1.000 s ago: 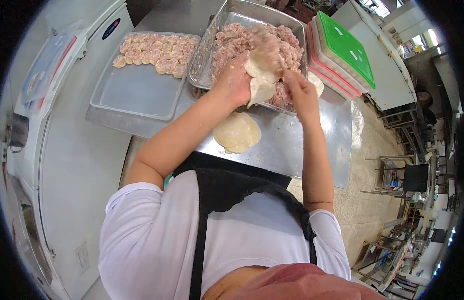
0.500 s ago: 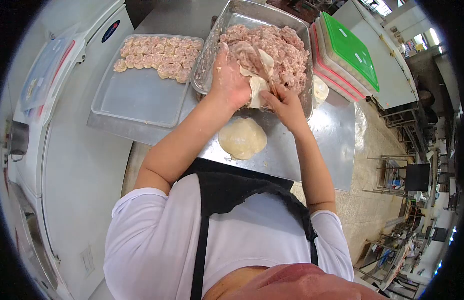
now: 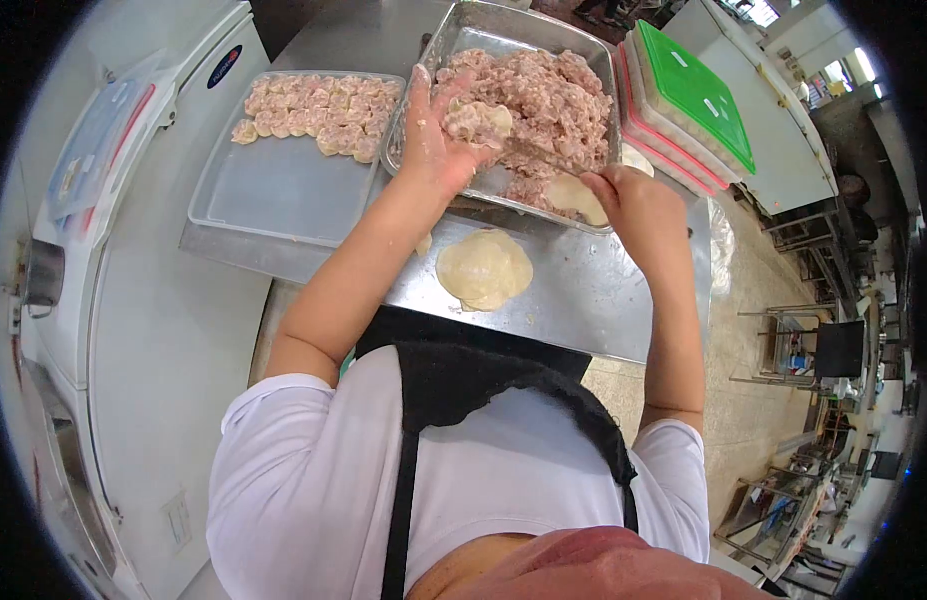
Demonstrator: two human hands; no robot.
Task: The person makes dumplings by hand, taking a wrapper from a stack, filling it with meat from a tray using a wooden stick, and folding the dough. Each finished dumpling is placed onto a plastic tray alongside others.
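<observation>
My left hand [image 3: 435, 150] is over the left side of a metal pan, palm up, thumb and fingers curved around a small meat-filled dumpling [image 3: 478, 122] with pale wrapper showing. My right hand [image 3: 643, 212] grips a thin, flat filling spatula [image 3: 548, 158], whose tip reaches toward the dumpling. Under them the metal pan [image 3: 395, 165] holds a large mound of ground meat [image 3: 543, 90]. A loose round wrapper [image 3: 577, 198] lies in the pan's near right corner. On the table just before the pan sits a stack of round wrappers [image 3: 485, 270].
Left of the pan, a plastic tray [image 3: 278, 200] carries rows of filled dumplings [image 3: 323, 110] at its far end. Stacked containers with a green lid [image 3: 695, 95] stand to the right. A white freezer [image 3: 163, 300] flanks the metal table [image 3: 603, 290] on the left.
My right hand has moved right and away from my left hand, with the spatula. The wrapper spread across my hands now appears as a gathered dumpling in my left; a loose wrapper shows in the pan.
</observation>
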